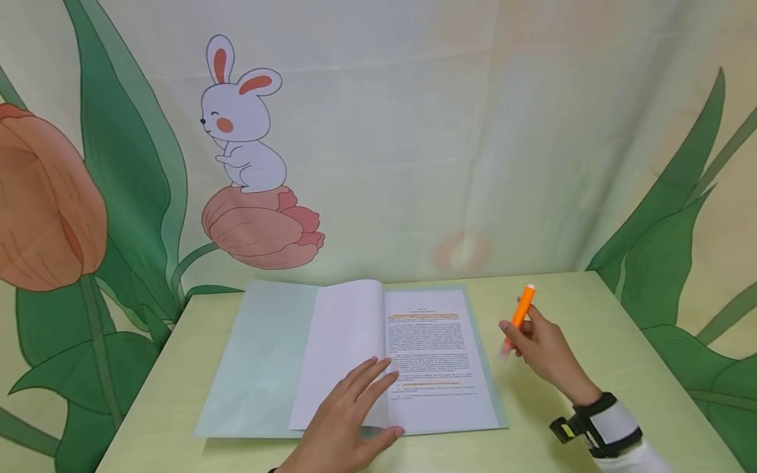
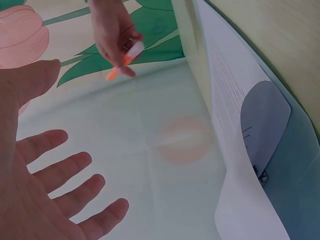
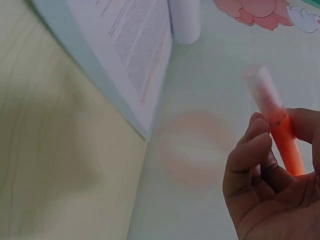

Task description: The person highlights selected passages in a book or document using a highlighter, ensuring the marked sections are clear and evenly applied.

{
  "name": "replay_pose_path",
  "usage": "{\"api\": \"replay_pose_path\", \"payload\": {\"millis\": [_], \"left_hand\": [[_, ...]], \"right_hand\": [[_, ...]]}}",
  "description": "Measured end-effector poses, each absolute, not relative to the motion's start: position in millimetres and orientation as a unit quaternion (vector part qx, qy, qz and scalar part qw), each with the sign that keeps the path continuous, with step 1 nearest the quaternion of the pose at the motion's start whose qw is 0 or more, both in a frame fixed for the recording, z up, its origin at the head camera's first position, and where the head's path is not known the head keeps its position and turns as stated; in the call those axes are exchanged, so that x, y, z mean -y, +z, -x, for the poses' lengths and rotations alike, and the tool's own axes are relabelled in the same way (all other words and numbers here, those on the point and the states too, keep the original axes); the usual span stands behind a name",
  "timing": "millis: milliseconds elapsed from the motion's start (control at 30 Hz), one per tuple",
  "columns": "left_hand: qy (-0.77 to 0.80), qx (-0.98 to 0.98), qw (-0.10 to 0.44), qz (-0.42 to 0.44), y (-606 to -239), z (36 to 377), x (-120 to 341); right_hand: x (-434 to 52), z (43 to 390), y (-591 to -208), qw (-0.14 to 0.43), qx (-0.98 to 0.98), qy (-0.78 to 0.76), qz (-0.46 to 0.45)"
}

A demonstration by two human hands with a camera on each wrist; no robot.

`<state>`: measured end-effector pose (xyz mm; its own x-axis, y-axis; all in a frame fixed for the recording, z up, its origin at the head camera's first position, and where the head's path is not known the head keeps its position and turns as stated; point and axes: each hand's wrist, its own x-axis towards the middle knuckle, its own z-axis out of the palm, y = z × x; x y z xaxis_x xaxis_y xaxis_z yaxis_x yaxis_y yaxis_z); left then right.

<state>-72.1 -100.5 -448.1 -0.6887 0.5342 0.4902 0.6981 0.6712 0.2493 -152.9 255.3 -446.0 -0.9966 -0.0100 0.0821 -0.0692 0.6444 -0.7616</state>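
In the head view a pale green folder (image 1: 260,368) lies spread on the table, with white sheets turned over to its left. The printed page (image 1: 432,410) on its right side carries several orange highlighted lines. My left hand (image 1: 351,417) hovers with spread fingers over the fold between the pages; the left wrist view shows the fingers apart and holding nothing. Right of the folder, my right hand (image 1: 547,351) pinches an orange highlighter (image 1: 522,312) between thumb and fingers. A translucent cap (image 3: 262,90) covers one end of it in the right wrist view.
The pale green table (image 1: 568,295) stands against a printed cloth backdrop (image 1: 402,164) with a rabbit and tulips. A metal fastener (image 2: 263,176) shows under the curled sheets in the left wrist view. My right wrist wears a strapped camera (image 1: 609,424).
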Motion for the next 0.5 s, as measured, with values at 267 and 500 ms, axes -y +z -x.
{"api": "replay_pose_path", "payload": {"millis": [267, 500], "left_hand": [[-0.206, 0.897, 0.184, 0.346, -452.6, 70.6, 101.3], [-0.199, 0.9, 0.168, 0.35, -455.2, 70.5, 100.9]], "right_hand": [[-275.1, 170.4, -472.5, 0.007, 0.937, 0.35, -0.017], [-281.6, 178.7, -481.5, 0.014, 0.948, 0.317, -0.033]]}}
